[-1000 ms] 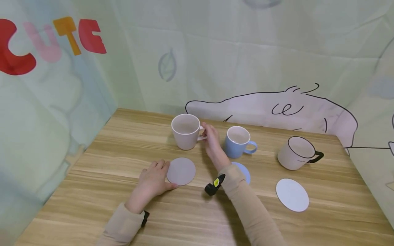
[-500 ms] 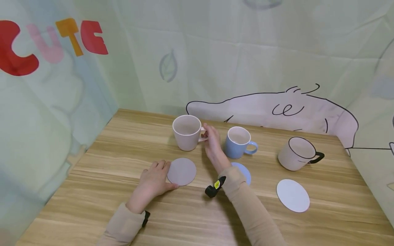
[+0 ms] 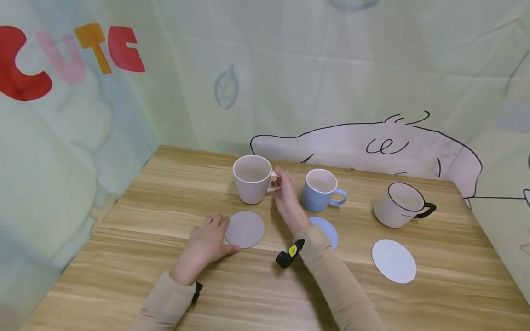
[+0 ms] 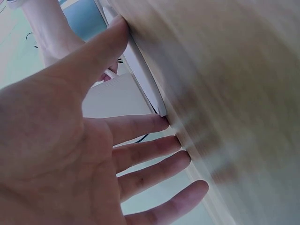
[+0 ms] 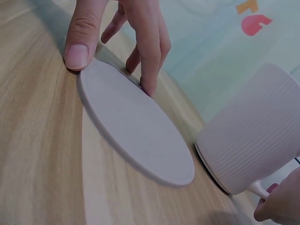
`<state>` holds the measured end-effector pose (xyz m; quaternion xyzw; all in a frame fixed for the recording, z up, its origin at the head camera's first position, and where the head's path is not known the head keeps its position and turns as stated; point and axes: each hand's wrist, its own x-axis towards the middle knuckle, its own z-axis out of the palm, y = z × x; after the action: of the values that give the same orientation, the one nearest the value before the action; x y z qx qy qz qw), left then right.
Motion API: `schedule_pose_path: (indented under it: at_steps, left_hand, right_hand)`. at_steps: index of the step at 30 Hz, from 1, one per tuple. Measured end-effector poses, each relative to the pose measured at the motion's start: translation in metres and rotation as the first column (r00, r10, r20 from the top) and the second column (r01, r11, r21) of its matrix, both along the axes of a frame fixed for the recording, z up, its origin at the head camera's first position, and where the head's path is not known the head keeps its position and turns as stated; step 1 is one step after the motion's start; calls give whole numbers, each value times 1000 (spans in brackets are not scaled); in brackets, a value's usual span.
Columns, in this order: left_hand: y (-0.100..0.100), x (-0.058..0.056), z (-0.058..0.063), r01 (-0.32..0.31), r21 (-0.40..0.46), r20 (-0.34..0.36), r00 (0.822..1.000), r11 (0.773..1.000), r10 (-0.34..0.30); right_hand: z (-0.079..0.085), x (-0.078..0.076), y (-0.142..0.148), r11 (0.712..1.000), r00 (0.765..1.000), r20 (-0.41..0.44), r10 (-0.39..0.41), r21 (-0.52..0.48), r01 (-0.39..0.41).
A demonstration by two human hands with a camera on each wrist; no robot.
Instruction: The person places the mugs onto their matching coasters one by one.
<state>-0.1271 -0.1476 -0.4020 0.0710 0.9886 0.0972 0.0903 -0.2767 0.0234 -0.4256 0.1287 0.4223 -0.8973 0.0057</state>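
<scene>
In the head view, a ribbed pale mug stands at the back of the table, its handle to the right. My right hand grips that handle with curled fingers. In front of the mug lies a round grey coaster. My left hand holds the coaster's left side between thumb and forefinger, while its other fingers rest on the wood. The right wrist view shows the thumb at the near edge of the coaster and the forefinger at the far edge. The mug's base stands just beyond the coaster's rim.
A blue mug stands right of my right hand; a blue coaster is partly hidden under my right sleeve. Further right are a white mug with black rim and handle and a white coaster. A printed cloth hangs behind the table.
Both hands keep their holds on the mug handle and the coaster. The mug sits very slightly further right and nearer; otherwise the scene looks the same.
</scene>
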Motion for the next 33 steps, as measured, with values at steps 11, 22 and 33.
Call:
schedule_pose_path:
  at_steps: [11,22,33]
  left_hand:
    - [1,0,1,0,-5,5,1000,1000,0]
    - [-1,0,0,4,-3,-1,1000,1000,-4]
    - [-2,-1,-2,3,-2,-1,1000,1000,-3]
  right_hand:
    - [5,7,-1,1000,1000,9,9,-25,-9]
    - [12,17,0,999,999,-9,32,-18,-33]
    - [15,26,1,998,998,-14,56,-8,-56]
